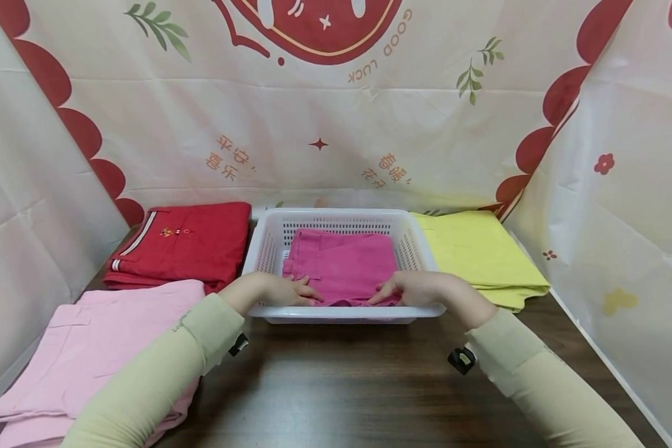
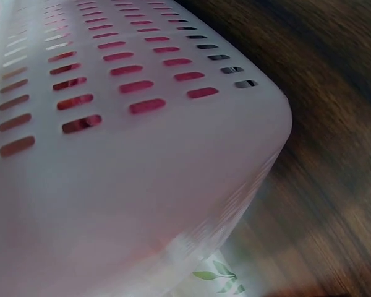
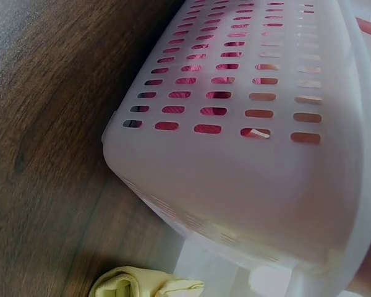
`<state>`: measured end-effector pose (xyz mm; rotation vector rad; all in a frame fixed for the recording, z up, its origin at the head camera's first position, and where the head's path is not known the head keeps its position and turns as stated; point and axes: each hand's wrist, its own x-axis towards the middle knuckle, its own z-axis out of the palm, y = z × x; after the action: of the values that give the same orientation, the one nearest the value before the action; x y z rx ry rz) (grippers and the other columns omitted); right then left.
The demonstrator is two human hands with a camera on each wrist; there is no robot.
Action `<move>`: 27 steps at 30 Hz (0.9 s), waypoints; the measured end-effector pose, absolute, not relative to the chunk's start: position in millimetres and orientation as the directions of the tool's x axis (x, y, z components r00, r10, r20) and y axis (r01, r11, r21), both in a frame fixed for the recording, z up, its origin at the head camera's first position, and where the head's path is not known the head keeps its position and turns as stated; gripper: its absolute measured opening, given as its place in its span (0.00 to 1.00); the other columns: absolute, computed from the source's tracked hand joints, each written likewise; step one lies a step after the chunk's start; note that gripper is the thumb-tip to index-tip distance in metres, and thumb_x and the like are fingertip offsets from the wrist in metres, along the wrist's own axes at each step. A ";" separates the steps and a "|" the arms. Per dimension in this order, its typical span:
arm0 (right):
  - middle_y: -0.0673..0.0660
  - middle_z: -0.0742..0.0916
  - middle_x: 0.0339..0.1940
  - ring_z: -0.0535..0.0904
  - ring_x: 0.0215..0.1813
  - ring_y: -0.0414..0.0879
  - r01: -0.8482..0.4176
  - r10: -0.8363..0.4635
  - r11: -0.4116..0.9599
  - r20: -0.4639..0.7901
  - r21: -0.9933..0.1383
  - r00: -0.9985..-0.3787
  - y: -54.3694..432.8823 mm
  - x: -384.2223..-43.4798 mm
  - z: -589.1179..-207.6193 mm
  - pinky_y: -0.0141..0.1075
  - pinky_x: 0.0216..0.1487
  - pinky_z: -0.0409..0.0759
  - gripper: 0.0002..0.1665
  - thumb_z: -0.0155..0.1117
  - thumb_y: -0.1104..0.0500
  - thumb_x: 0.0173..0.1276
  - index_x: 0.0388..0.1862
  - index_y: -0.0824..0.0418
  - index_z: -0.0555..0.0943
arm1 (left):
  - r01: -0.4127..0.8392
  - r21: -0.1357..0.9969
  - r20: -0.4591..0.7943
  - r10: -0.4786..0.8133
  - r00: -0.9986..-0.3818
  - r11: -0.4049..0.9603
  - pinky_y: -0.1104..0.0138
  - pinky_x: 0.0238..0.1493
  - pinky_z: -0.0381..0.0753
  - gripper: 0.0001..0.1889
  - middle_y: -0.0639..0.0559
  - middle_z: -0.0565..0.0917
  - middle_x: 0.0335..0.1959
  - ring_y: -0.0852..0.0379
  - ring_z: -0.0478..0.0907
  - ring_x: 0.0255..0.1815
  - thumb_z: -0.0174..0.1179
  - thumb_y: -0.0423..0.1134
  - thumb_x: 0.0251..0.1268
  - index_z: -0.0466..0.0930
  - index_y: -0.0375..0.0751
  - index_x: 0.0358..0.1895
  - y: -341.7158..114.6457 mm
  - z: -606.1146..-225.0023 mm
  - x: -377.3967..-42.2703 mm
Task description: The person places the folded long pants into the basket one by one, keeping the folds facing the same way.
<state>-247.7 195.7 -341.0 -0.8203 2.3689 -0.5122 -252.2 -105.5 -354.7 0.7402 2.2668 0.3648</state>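
Folded magenta trousers [image 1: 341, 261] lie inside a white plastic basket [image 1: 336, 213] with slotted walls. My left hand [image 1: 282, 290] reaches over the front rim and grips the trousers near their front left corner. At the front right corner my right hand [image 1: 417, 287] grips the same garment, its thumb pointing inward on top. The front wall hides the lower fingers of both hands. In the left wrist view, magenta cloth shows through slots in the basket wall [image 2: 130, 179]; the right wrist view has the same wall [image 3: 235, 179] with skin behind its upper slots.
Folded red trousers [image 1: 201, 246] lie left of the basket, with folded light pink trousers [image 1: 123, 336] nearer me. A folded yellow garment [image 1: 476, 252] lies to the right. The brown wooden table [image 1: 341, 386] is bounded by printed cloth [image 1: 313, 112] at the back and sides.
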 end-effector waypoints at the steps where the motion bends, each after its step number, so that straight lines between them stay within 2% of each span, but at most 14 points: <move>1: 0.64 0.73 0.67 0.62 0.70 0.62 -0.438 -0.658 0.735 -0.389 -0.517 -0.645 195.7 -248.4 -341.1 0.53 0.64 0.63 0.36 0.52 0.79 0.60 0.56 0.46 0.83 | 0.392 0.461 -0.544 0.603 -0.584 0.796 0.47 0.71 0.39 0.25 0.45 0.43 0.77 0.46 0.34 0.76 0.44 0.52 0.74 0.62 0.60 0.72 -105.8 -355.0 -252.5; 5: 0.65 0.73 0.66 0.63 0.69 0.63 -0.473 -0.681 0.717 -0.369 -0.512 -0.632 196.1 -251.5 -341.9 0.55 0.65 0.62 0.35 0.51 0.80 0.59 0.56 0.49 0.83 | 0.373 0.478 -0.539 0.601 -0.590 0.795 0.46 0.70 0.40 0.25 0.44 0.43 0.77 0.46 0.35 0.76 0.45 0.52 0.74 0.62 0.60 0.72 -106.3 -354.7 -252.6; 10: 0.62 0.76 0.64 0.67 0.67 0.59 -0.476 -0.688 0.708 -0.357 -0.522 -0.632 197.0 -252.8 -343.3 0.47 0.59 0.68 0.36 0.52 0.80 0.59 0.56 0.47 0.83 | 0.385 0.499 -0.506 0.622 -0.597 0.776 0.46 0.70 0.42 0.26 0.45 0.45 0.77 0.47 0.37 0.76 0.46 0.52 0.73 0.62 0.57 0.72 -107.9 -354.7 -251.3; 14: 0.55 0.80 0.60 0.72 0.62 0.53 -0.510 -0.709 0.684 -0.312 -0.522 -0.632 198.4 -252.7 -345.4 0.45 0.59 0.71 0.31 0.54 0.76 0.62 0.56 0.47 0.82 | 0.398 0.513 -0.442 0.631 -0.637 0.761 0.47 0.70 0.47 0.26 0.46 0.55 0.75 0.46 0.46 0.75 0.47 0.50 0.73 0.64 0.52 0.71 -111.2 -354.1 -249.0; 18: 0.52 0.82 0.57 0.73 0.62 0.51 -0.535 -0.716 0.672 -0.262 -0.513 -0.648 200.4 -251.5 -345.7 0.48 0.62 0.69 0.24 0.57 0.70 0.66 0.56 0.49 0.83 | 0.431 0.482 -0.371 0.624 -0.688 0.762 0.49 0.67 0.58 0.25 0.49 0.69 0.67 0.47 0.60 0.69 0.51 0.49 0.71 0.68 0.49 0.69 -115.3 -349.2 -246.3; 21: 0.51 0.82 0.56 0.73 0.62 0.50 -0.520 -0.703 0.677 -0.249 -0.521 -0.666 201.5 -249.7 -344.5 0.48 0.62 0.69 0.21 0.58 0.66 0.67 0.55 0.49 0.83 | 0.441 0.480 -0.335 0.623 -0.706 0.758 0.51 0.61 0.67 0.21 0.52 0.76 0.57 0.50 0.69 0.60 0.55 0.47 0.69 0.75 0.50 0.63 -119.2 -343.1 -244.5; 25: 0.50 0.83 0.55 0.74 0.60 0.48 -0.502 -0.686 0.681 -0.227 -0.533 -0.691 201.9 -246.1 -342.5 0.48 0.60 0.70 0.17 0.58 0.58 0.71 0.56 0.52 0.83 | 0.453 0.499 -0.272 0.630 -0.727 0.739 0.56 0.54 0.73 0.15 0.55 0.79 0.46 0.54 0.73 0.49 0.58 0.43 0.68 0.82 0.49 0.56 -126.6 -335.7 -243.5; 27: 0.52 0.82 0.57 0.75 0.58 0.49 -0.486 -0.671 0.681 -0.202 -0.549 -0.713 201.5 -243.7 -341.5 0.48 0.59 0.70 0.18 0.57 0.55 0.72 0.58 0.56 0.81 | 0.474 0.509 -0.224 0.643 -0.733 0.718 0.56 0.54 0.73 0.14 0.54 0.80 0.46 0.54 0.74 0.48 0.57 0.41 0.69 0.82 0.46 0.54 -131.5 -333.7 -244.1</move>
<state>-243.7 201.5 -341.5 -0.9043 2.5055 -0.6579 -244.1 -131.5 -333.7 0.8634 2.5370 0.5993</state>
